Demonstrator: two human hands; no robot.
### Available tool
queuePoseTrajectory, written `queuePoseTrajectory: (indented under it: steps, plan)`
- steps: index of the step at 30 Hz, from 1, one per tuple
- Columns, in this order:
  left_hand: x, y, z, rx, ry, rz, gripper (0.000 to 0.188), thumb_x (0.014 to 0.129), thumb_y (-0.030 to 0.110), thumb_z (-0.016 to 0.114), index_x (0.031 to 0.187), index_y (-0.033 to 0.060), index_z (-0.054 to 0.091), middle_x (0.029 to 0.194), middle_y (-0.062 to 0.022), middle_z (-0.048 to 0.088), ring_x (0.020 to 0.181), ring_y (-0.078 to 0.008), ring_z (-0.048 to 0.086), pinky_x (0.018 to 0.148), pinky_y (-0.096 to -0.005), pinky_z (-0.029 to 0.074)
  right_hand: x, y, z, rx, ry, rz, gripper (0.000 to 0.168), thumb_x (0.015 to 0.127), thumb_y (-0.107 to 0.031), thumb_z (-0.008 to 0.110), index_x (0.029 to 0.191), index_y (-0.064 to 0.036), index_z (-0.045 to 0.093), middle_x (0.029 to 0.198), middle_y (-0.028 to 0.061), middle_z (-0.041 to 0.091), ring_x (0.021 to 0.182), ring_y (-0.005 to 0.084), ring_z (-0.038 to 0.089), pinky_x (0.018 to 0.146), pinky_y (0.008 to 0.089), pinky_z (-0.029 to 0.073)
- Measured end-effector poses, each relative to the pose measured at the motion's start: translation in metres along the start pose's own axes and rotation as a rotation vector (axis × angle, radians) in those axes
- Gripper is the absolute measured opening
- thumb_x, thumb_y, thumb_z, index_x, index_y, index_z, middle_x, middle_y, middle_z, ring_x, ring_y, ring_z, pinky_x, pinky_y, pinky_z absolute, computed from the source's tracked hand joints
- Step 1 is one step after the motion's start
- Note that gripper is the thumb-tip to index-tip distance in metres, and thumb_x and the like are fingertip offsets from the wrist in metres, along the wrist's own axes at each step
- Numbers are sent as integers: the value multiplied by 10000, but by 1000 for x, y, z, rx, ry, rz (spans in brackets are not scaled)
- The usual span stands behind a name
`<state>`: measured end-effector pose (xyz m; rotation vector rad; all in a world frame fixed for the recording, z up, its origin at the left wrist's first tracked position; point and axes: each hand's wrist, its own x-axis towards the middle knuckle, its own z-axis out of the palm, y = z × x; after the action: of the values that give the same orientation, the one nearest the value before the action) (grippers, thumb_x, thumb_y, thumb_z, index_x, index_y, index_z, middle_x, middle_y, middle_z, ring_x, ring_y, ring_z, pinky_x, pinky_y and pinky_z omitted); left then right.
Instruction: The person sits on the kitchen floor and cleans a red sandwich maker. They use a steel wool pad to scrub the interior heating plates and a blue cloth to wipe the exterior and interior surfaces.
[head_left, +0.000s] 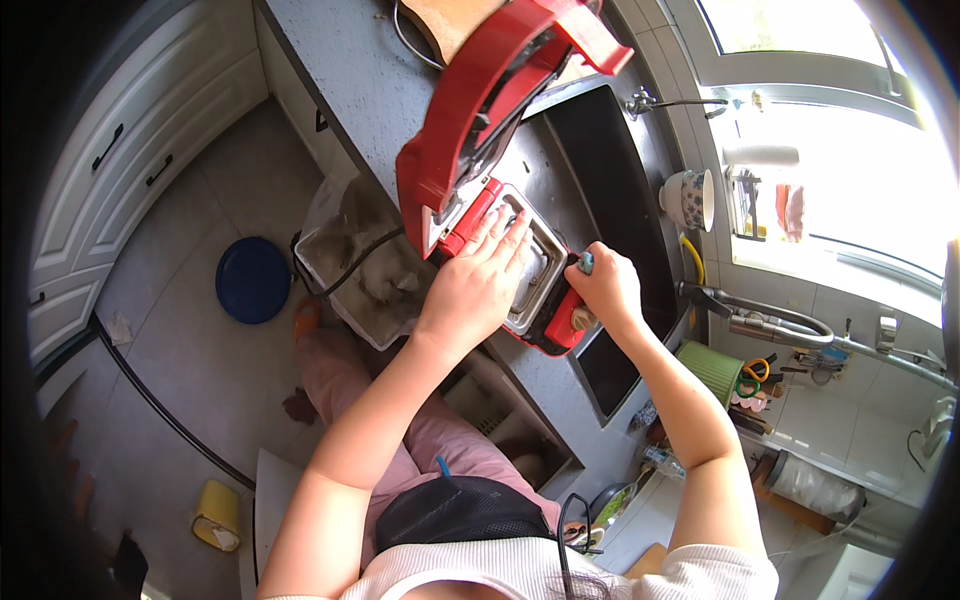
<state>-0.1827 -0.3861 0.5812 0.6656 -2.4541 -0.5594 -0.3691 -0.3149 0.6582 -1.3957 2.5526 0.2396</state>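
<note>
A red sandwich maker (544, 330) rests across the counter edge and the sink, its lid (457, 97) raised. Its lower half holds a metal plate (536, 277) with a recessed middle. My left hand (480, 266) lies over this plate near the hinge, fingers extended, with nothing visible in its grasp. My right hand (609, 281) is curled at the front rim beside the red handle. A small bluish cloth or scrubber (585, 262) shows between its thumb and fingers; most of it is hidden. The appliance's black cord (360, 259) hangs over the counter edge.
A dark sink (600, 165) lies beyond the sandwich maker, with a faucet (765, 326) at right. A lined waste bin (360, 300) stands below the counter. A patterned bowl (686, 199) sits by the window. A blue lid (253, 280) is on the floor.
</note>
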Motion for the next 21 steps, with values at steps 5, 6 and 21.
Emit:
queuePoseTrajectory:
  steps: [5, 6, 21]
  plan:
    - [-2, -4, -1, 52, -27, -3, 435, 948, 214, 516, 1322, -6, 553, 1443, -132, 495, 1363, -298, 433, 1177, -401, 287, -1, 9, 3, -205, 169, -154, 259, 756, -240, 736, 826, -34, 595, 836, 172, 659, 743, 360, 671, 659, 428, 550]
    - [-1, -3, -3, 51, -33, 2, 440, 952, 225, 519, 1327, -3, 552, 1450, -126, 489, 1365, -294, 430, 1179, -402, 283, 4, 23, 2, -214, 354, -175, 270, 746, -248, 760, 838, -56, 593, 844, 142, 653, 727, 340, 669, 642, 425, 552]
    - [6, 3, -10, 53, -138, -43, 511, 899, 219, 613, 1384, 82, 530, 1478, -60, 473, 1371, -235, 430, 1173, -394, 282, -2, 61, -12, 600, 42, -428, 133, 746, -77, 744, 863, -45, 689, 806, 66, 634, 736, 216, 652, 693, 306, 516]
